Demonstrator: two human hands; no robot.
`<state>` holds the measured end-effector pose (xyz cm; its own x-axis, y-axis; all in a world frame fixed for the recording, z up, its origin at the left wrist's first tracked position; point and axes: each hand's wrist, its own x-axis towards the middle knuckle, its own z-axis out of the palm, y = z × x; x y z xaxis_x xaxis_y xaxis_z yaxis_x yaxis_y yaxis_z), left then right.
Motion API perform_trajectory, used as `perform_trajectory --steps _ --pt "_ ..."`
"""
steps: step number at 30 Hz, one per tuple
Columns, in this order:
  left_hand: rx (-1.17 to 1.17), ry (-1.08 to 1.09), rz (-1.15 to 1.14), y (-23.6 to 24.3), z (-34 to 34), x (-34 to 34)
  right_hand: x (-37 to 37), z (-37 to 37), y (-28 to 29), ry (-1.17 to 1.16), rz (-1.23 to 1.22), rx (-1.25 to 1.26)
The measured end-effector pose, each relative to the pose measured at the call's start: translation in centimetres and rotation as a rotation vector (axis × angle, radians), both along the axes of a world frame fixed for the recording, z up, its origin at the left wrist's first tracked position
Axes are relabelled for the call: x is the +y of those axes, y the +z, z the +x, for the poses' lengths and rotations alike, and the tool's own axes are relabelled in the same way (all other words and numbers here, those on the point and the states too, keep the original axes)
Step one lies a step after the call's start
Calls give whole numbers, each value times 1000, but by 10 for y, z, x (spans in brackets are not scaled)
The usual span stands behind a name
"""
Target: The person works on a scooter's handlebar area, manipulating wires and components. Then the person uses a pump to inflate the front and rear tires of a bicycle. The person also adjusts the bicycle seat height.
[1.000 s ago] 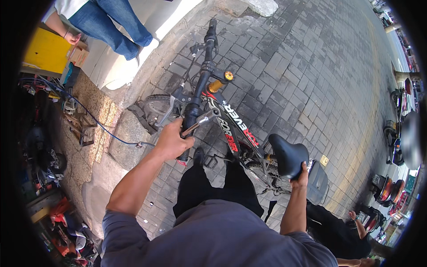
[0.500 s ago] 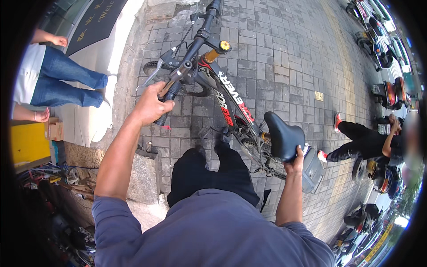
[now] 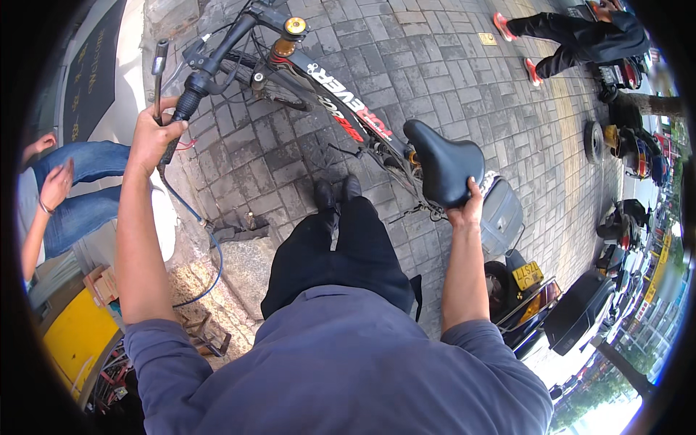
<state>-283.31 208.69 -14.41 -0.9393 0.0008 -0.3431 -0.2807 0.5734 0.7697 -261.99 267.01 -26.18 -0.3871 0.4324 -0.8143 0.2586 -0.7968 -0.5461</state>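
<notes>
My left hand (image 3: 153, 139) is wrapped round the black handlebar grip (image 3: 190, 101) of a bicycle. A thin rod-like tool with a dark metal end (image 3: 160, 58) sticks up from the same hand, and a blue hose (image 3: 217, 250) trails below it. What joins tool and hose is hidden by the fingers. My right hand (image 3: 467, 206) holds the rear of the black saddle (image 3: 446, 167), thumb on top and fingers underneath. Between my hands runs the dark frame (image 3: 333, 101) with white and red lettering. The bicycle stands on its wheels in front of my feet.
A person in jeans (image 3: 87, 156) is close at the left, by a dark mat (image 3: 94, 72). Another person in dark trousers (image 3: 573, 40) walks at the far right. A stone block (image 3: 246, 272) lies beside my legs. Parked motorbikes, one with a yellow plate (image 3: 527, 275), line the right.
The view has turned. My left hand and the handlebar now sit further left, while the saddle stays in my right hand. The walking person appears higher in view, and the blue hose now shows.
</notes>
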Motion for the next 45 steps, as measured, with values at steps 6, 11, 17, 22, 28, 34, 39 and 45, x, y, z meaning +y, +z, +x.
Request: perform_trajectory --steps 6,11,17,22,28,34,39,45 --pt "82 63 -215 -6 2 -5 -19 8 -4 43 -15 20" --pt "265 149 -526 -20 10 13 -22 -6 -7 73 -24 115" --pt "353 171 -628 -26 17 15 -29 -5 -8 178 7 131" --pt "340 214 -638 -31 29 -7 -39 9 -14 197 -6 150" --pt "355 214 -587 -49 35 -55 -71 7 -8 172 -46 115" --pt "336 200 -544 -59 30 -108 -127 17 6 131 -77 33" --pt "278 251 -524 -54 22 -115 -162 26 3 127 -90 30" --pt "726 375 -406 -74 50 -92 -150 25 -6 273 -65 39"
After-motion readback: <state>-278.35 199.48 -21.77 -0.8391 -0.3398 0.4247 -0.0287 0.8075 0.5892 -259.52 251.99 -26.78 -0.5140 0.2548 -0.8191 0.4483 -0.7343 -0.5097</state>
